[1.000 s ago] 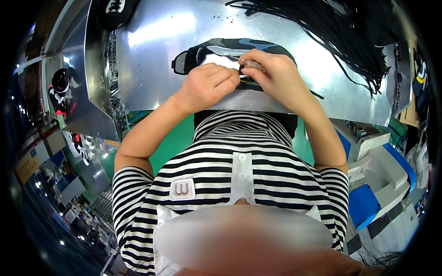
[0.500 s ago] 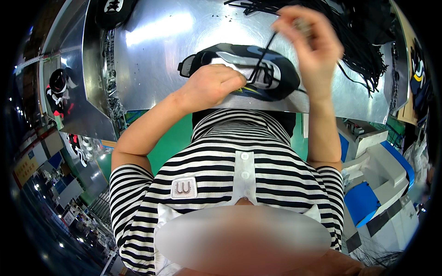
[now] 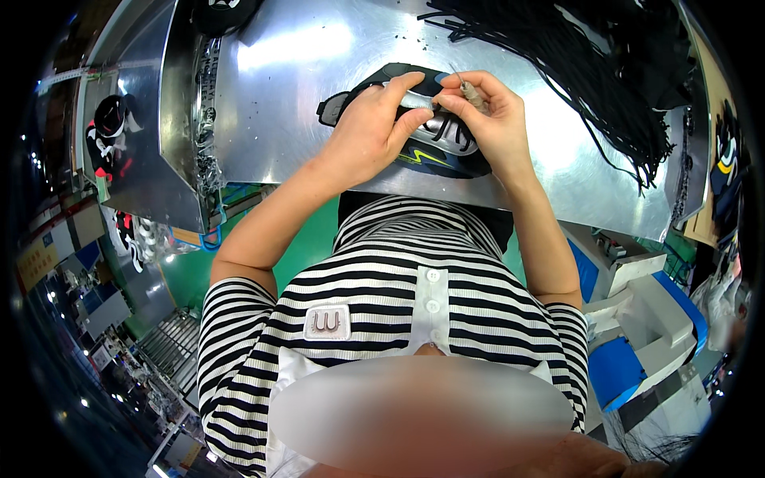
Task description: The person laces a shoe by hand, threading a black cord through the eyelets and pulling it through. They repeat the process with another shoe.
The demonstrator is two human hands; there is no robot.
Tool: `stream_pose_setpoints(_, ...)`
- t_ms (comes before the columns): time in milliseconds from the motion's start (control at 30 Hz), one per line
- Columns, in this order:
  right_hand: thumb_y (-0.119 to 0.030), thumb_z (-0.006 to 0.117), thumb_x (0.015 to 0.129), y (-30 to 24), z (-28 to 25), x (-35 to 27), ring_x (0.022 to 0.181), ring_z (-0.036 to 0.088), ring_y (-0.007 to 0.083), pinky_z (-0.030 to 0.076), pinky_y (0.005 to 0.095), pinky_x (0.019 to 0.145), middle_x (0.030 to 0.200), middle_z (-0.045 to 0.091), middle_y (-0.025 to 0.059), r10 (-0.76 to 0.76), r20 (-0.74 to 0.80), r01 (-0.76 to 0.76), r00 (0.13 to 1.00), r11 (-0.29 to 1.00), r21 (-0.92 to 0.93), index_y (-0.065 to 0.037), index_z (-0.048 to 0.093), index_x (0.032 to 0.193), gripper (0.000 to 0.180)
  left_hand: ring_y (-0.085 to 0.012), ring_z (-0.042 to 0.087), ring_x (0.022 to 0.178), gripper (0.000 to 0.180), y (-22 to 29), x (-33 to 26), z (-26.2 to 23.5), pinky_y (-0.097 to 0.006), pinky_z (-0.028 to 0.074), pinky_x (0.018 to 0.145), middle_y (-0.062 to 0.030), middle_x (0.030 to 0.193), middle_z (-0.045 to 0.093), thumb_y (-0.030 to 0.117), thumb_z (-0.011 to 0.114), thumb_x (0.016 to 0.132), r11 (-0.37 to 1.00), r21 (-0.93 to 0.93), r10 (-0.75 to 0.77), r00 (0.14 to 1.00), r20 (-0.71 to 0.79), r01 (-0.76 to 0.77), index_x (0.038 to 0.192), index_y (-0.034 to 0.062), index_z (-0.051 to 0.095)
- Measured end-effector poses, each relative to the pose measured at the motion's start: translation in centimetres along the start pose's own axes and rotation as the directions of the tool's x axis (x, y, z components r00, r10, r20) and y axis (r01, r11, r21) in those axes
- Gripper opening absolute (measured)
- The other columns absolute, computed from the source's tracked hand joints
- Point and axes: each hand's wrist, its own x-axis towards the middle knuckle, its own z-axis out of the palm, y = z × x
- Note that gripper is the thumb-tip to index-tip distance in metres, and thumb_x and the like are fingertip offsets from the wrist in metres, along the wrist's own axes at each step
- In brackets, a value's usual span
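Near the front edge of the table [image 3: 279, 127] of shiny sheet metal: locate the dark, low-cut shoe [image 3: 428, 155] with silver-grey tongue area and yellow-green zigzag side mark, lying with heel toward the left edge. Note the thin black cord lace [image 3: 454, 134] threaded across the front of the opening.

At the heel half, see the left hand [image 3: 370, 135], with thumb and forefinger parted across the opening; cannot tell any firm grip. Opposite, see the right hand [image 3: 496, 119], with fingers gripping a slim metal-tipped tool [image 3: 472, 96] with tan wrapped handle, and with thumb and forefinger pinched together; cannot make out anything between.

Expect light weight, a soft, yielding upper, and probable sliding on smooth metal. Hold by the firmer heel; avoid crushing the collar. Treat the lace as limp: pinch close to the end. Keep the probably sharp tool tip off the upper.

Toward the far right corner: note the loose bundle of long black cords [image 3: 578, 92], likely to tangle. At the far left corner: note a second, black shoe [image 3: 219, 17], partly out of view.
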Motion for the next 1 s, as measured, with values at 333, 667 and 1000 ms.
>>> stream_pose_setpoints(333, -0.009, 0.072, 0.088, -1.2, 0.3, -0.7, 0.083, 0.07, 0.0124, 0.054, 0.0248, 0.072, 0.093, 0.073, 0.0082, -0.138, 0.064, 0.152, 0.988, 0.914, -0.377, -0.002, 0.066, 0.108, 0.022, -0.0283, 0.067, 0.095, 0.038, -0.6, 0.0, 1.4, -0.034, 0.05, 0.084, -0.0135, 0.107, 0.069, 0.016, 0.073, 0.086, 0.994, -0.042, 0.088, 0.978, -0.19, -0.098, 0.119, 0.0026, 0.06)
stream_pose_setpoints(667, -0.016, 0.064, 0.094, -2.5, -0.3, -3.2, 0.071, 0.069, 0.0251, 0.052, 0.0329, 0.063, 0.08, 0.069, 0.012, -0.067, 0.058, 0.088, 0.996, 0.789, -0.608, -0.004, 0.057, 0.098, 0.015, -0.0114, 0.06, 0.085, 0.038, -0.2, 0.5, 1.2, -0.025, 0.048, 0.077, -0.0052, 0.109, 0.066, 0.007, 0.072, 0.084, 0.981, -0.184, 0.023, 0.979, -0.204, -0.061, 0.12, 0.0023, 0.06)
stream_pose_setpoints(1000, -0.015, 0.067, 0.09, -2.4, -0.1, -2.3, 0.069, 0.069, 0.0271, 0.052, 0.0358, 0.058, 0.078, 0.07, 0.0118, -0.183, 0.117, 0.211, 0.976, 0.674, -0.708, -0.004, 0.055, 0.099, 0.018, -0.0082, 0.054, 0.067, 0.042, 0.1, 0.4, 1.7, -0.023, 0.046, 0.061, -0.0034, 0.106, 0.066, 0.003, 0.067, 0.087, 0.955, -0.295, -0.006, 0.987, -0.159, -0.042, 0.127, 0.0032, 0.056)
